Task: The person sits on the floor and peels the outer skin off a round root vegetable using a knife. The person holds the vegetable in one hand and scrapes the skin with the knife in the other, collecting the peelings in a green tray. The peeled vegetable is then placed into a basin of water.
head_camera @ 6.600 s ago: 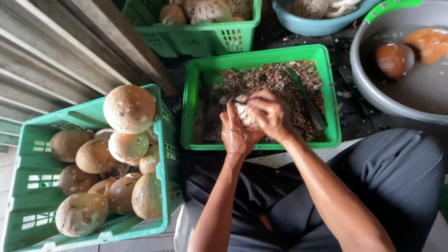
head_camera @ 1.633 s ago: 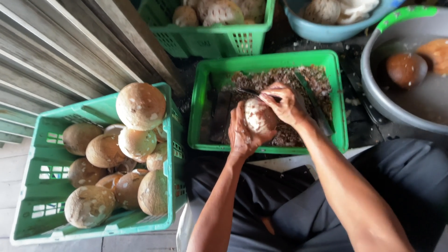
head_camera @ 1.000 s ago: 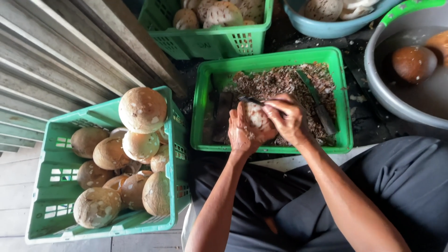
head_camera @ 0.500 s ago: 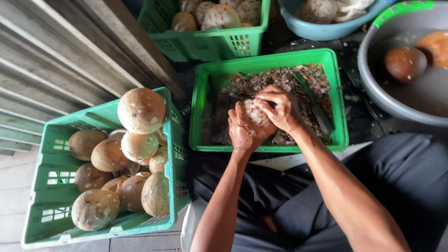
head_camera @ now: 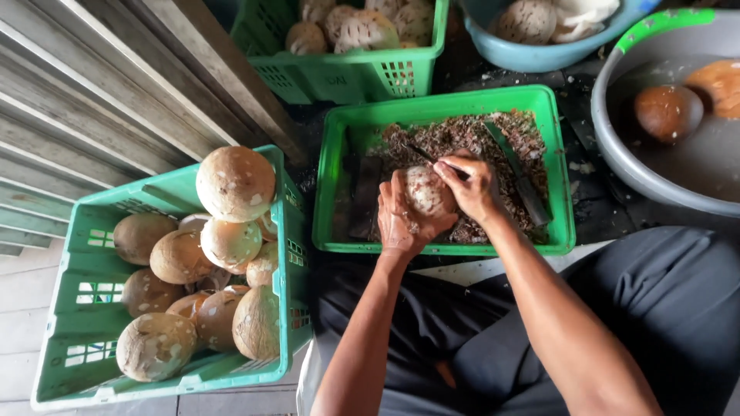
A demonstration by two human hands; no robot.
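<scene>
Unmoved since earlier — hands [head_camera: 439, 204] gripping round, speckled coconut [head_camera: 426, 190].

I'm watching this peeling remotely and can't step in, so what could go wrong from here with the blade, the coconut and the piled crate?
1. The right hand works a thin blade on the coconut cupped in the left hand; a slip could cut the left fingers.
2. The top coconut on the crate sits above the rim and could roll off.
3. A large knife lies among the shavings in the green tray, partly buried, and could be grabbed by mistake.
</scene>
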